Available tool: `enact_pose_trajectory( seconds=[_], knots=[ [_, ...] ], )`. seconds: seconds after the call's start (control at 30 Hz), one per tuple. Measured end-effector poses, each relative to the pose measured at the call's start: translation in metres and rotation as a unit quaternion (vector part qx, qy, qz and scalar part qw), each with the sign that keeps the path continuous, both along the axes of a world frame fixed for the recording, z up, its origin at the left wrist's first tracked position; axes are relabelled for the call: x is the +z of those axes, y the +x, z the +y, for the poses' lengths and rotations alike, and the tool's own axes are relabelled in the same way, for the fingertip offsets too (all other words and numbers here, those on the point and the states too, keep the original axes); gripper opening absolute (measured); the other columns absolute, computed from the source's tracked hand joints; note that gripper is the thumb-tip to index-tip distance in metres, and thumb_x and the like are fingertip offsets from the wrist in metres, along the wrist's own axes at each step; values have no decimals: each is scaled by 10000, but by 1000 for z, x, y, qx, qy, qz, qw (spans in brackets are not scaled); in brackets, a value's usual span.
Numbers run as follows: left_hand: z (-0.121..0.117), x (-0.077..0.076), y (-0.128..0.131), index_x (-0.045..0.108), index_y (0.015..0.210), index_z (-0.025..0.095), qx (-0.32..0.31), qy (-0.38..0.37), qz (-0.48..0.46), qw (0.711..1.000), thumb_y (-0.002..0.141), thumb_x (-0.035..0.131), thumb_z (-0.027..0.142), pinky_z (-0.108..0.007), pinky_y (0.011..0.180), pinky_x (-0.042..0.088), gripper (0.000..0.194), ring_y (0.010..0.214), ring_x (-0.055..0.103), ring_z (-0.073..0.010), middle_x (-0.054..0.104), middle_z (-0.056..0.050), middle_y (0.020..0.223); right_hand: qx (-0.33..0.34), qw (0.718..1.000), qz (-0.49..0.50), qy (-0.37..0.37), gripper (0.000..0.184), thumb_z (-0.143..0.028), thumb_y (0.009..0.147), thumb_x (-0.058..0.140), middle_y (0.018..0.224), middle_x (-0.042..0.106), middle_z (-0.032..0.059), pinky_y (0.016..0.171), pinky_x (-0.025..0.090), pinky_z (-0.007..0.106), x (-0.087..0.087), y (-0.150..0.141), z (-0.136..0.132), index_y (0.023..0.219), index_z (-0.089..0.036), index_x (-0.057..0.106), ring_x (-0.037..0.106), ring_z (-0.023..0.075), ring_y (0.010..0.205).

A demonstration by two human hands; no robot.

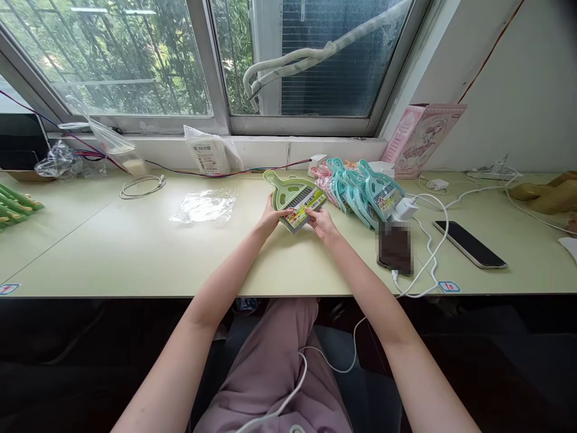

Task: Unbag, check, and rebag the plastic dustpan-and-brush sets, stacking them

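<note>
Above the desk's middle I hold a small green dustpan with a grey-bristled brush and a yellow-and-black printed label across its front. Its handle points away from me to the upper left. My left hand grips the left edge, thumb on the front. On the right lower edge, my right hand pinches the label side between thumb and fingers. Just to the right lies a pile of similar dustpan sets, blue ones in front and pink ones at the left, some in clear wrapping.
A flat clear plastic bag lies left of my hands. To the right are a blurred phone on a white charging cable and another black phone. A pink box stands by the window; green bundled items lie far left.
</note>
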State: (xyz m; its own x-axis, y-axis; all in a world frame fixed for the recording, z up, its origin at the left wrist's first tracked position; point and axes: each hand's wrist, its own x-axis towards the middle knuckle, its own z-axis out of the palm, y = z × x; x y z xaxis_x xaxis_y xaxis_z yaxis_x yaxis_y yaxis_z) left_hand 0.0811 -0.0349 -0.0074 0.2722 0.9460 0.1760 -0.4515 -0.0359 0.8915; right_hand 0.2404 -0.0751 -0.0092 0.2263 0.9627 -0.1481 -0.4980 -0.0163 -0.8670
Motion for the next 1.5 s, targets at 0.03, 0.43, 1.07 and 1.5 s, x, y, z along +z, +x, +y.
enact_pose_trajectory(
  seconds=[0.03, 0.43, 1.07, 1.5],
  knots=[
    [1, 0, 1, 412, 1351, 235, -4, 3, 2, 1000, 451, 879, 93, -461, 1112, 411, 1025, 1276, 518, -284, 579, -83, 1305, -3, 1000, 6, 5, 167, -32, 770, 721, 763, 742, 8, 742, 621, 261, 0, 1, 0, 837, -153, 628, 709, 130, 680],
    [39, 0, -84, 567, 1260, 162, 478, 81, 501, 717, 836, 483, 68, -488, 1169, 286, 442, 1415, 342, -288, 466, -145, 1454, -26, 999, 15, 17, 179, 20, 781, 658, 746, 742, 1, 741, 630, 270, 2, 7, 0, 816, -153, 629, 712, 125, 684],
    [43, -3, -91, 695, 1070, 66, 251, 97, 774, 573, 891, 410, 46, -427, 908, 483, 337, 1115, 609, -347, 661, -230, 1117, -85, 996, 39, -11, 253, 30, 756, 677, 732, 732, 0, 711, 643, 265, 0, 19, 3, 905, -162, 606, 728, 143, 705],
    [13, 25, -64, 638, 1185, 235, 365, 345, 483, 717, 933, 339, 78, -304, 974, 461, 421, 1217, 553, -191, 630, -64, 1267, -116, 991, 62, 11, 217, 24, 754, 681, 715, 716, -3, 716, 636, 233, 0, 21, 5, 815, -163, 590, 719, 128, 723]
  ],
)
